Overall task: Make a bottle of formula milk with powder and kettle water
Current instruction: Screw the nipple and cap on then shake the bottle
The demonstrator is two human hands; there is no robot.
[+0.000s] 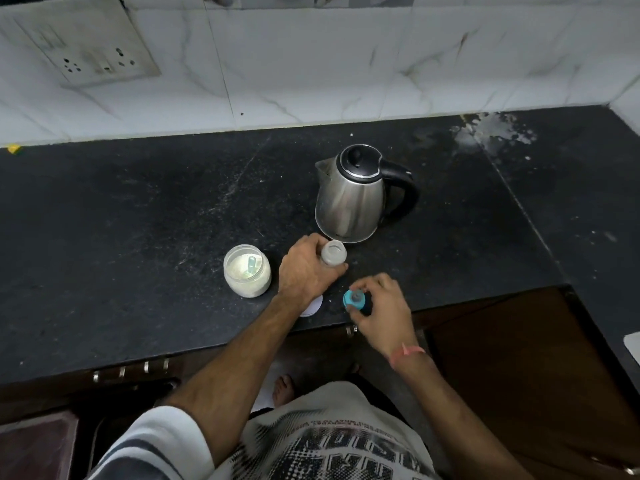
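A clear baby bottle [334, 252] stands upright and uncapped on the black counter [138, 209], with my left hand [306, 271] wrapped around its body. My right hand [375, 303] holds the teal teat cap [354, 299] just above the counter's front edge, to the right of the bottle. A steel kettle [353, 199] with a black lid and handle stands just behind the bottle. An open glass jar of white powder [247, 270] with a pale scoop lying in it sits left of my left hand.
A white round lid [313, 305] lies on the counter, partly hidden under my left wrist. A wall socket plate [93, 46] is at the back left. White stains [491, 133] mark the counter's back right. The counter steps back at the right front.
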